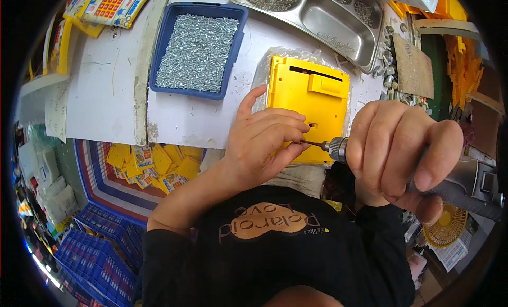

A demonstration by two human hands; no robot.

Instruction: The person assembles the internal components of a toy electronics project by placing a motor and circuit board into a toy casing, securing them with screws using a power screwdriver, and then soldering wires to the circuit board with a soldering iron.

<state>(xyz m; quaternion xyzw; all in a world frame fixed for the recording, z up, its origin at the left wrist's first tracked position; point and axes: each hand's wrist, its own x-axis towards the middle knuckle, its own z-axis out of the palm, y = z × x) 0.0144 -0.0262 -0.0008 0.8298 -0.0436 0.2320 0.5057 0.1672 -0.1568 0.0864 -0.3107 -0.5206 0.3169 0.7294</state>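
A yellow plastic case (309, 98) lies on the worktable in front of me, with a clear plastic bag (263, 69) under it. My right hand (389, 148) is wrapped round a grey powered screwdriver (465, 185), held to the right over the case's near edge. Its thin bit (316, 144) points left. At the bit's tip, the thumb and forefinger of my left hand (256, 137) pinch together, over the case's near left part. Whatever sits between those fingertips is too small and covered to make out.
Left of the case stands a blue tray (155, 58) full of small silver screws. Behind it is a metal compartment tray (312, 21) with more small parts. A crate (92, 185) of yellow cases stands below the table's edge at left. Small metal pieces (390, 69) lie at right.
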